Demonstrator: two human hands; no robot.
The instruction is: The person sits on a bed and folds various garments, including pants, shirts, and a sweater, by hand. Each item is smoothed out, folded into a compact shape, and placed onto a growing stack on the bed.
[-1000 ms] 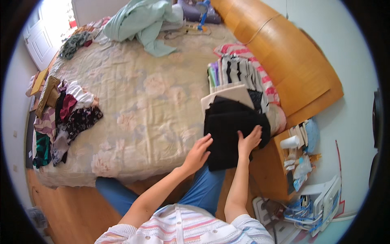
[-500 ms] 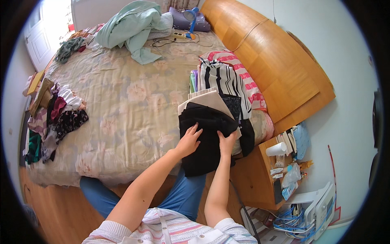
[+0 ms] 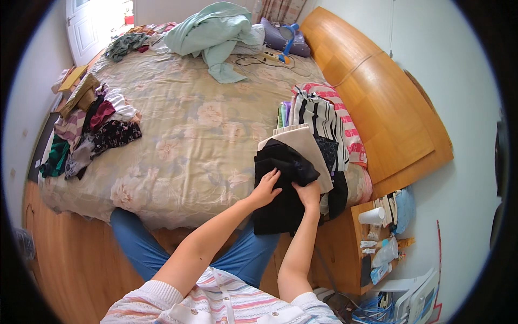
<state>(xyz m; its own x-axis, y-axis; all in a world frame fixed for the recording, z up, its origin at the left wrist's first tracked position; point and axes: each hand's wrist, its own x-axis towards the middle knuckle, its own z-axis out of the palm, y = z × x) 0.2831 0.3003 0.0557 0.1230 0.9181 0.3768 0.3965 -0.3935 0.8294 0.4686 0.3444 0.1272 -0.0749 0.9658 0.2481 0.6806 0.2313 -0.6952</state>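
Note:
A folded black garment (image 3: 280, 213) lies at the bed's near right edge, its lower part hanging toward my knees. My left hand (image 3: 265, 190) rests on its left side with the fingers spread. On the right, my right hand (image 3: 308, 195) grips a bunched fold, thumb on top and the other fingers hidden beneath the cloth. Directly under the black garment is a folded beige one (image 3: 313, 143). Beyond it lie a black-and-white striped garment (image 3: 315, 110) and other folded clothes in green and purple.
A heap of loose clothes (image 3: 100, 127) lies on the left of the floral-covered bed (image 3: 178, 162). At the back are a pale green quilt (image 3: 210, 32) and a blue lamp (image 3: 287, 40). The wooden headboard (image 3: 377, 108) and a cluttered nightstand (image 3: 345, 259) stand to the right.
The black garment's upper right part is now bunched and folded inward, uncovering more of the beige one. My right hand has taken hold of that fold. The whole view has shifted slightly.

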